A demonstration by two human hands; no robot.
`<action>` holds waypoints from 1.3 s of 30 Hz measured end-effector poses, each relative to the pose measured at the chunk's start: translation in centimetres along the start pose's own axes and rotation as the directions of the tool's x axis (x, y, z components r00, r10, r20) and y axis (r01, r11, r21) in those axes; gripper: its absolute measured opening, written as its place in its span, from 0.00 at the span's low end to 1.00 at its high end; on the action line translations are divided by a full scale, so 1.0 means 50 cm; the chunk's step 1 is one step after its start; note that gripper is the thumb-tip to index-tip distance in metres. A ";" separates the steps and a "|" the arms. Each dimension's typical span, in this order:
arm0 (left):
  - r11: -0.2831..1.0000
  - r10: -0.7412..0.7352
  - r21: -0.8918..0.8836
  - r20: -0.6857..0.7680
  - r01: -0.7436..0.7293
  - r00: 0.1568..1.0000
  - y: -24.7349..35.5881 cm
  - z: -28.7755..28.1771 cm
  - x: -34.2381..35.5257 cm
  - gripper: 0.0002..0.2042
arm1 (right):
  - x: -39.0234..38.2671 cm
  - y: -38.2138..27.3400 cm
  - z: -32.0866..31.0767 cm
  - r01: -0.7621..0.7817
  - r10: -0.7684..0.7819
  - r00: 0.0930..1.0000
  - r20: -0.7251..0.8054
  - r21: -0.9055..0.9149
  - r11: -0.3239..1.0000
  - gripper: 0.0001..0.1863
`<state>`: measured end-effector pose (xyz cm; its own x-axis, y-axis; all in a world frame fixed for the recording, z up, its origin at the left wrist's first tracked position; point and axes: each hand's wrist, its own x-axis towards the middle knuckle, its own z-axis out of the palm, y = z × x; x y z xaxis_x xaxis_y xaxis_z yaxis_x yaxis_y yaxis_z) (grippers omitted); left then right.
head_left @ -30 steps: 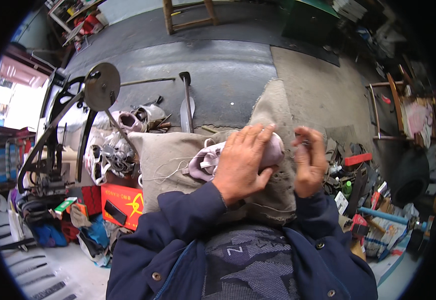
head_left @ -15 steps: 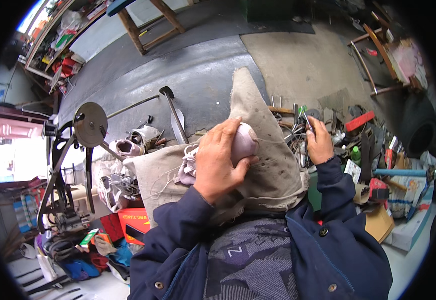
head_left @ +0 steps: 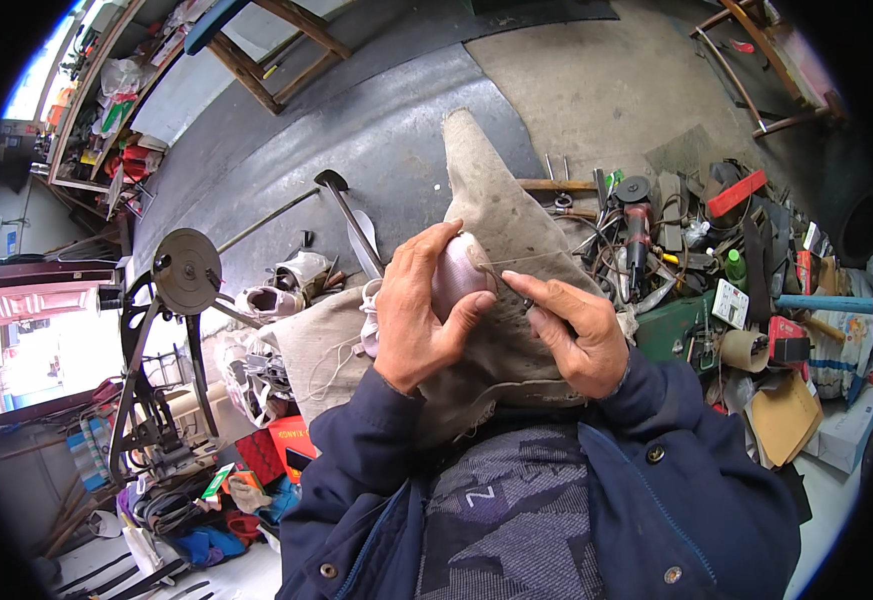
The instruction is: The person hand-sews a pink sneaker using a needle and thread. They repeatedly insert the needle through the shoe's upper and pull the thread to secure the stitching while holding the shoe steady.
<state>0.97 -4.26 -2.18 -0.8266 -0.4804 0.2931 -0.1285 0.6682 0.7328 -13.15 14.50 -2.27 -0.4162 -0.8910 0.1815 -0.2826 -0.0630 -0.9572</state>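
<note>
A pale pink shoe (head_left: 459,272) lies over my lap with its toe to the right and its laces partly behind my left hand (head_left: 418,310). That hand is wrapped round the shoe's front, thumb below and fingers above. Close to the toe, my right hand (head_left: 578,335) is pinched on a slim, dark-handled tool (head_left: 528,302), perhaps an awl; most of it is hidden by the fingers. A thin thread runs rightward from the toe. Beneath the shoe, a stained beige cloth (head_left: 516,215) covers my lap.
On the left stands a hand-cranked machine with a round wheel (head_left: 188,270). Another pink shoe (head_left: 268,302) sits near it. To the right are piled hand tools, a red angle grinder (head_left: 637,240), a green bottle (head_left: 734,266) and a green box (head_left: 678,328). A wooden stool (head_left: 276,50) stands far off.
My right hand has come from the tool pile on the right to the shoe's toe, with the slim tool in its fingers. My left hand still holds the shoe, shifted slightly left.
</note>
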 end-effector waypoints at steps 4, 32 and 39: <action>1.000 -0.019 -0.014 0.005 0.019 1.000 0.000 0.001 0.000 0.36 | 0.007 0.006 0.000 0.023 -0.024 1.000 -0.011 -0.016 1.000 0.23; 1.000 -0.014 -0.016 0.005 0.015 1.000 0.000 0.003 0.004 0.33 | 0.016 0.008 -0.011 0.020 -0.020 0.999 0.035 -0.012 1.000 0.23; 1.000 -0.010 -0.004 0.009 0.010 1.000 0.000 0.003 0.003 0.33 | 0.015 0.003 -0.018 -0.013 0.013 0.999 0.049 0.000 1.000 0.22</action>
<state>0.76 -4.24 -2.23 -0.8304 -0.4816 0.2801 -0.1347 0.6614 0.7379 -14.26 14.23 -2.09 -0.3768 -0.9127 0.1580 -0.2771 -0.0517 -0.9595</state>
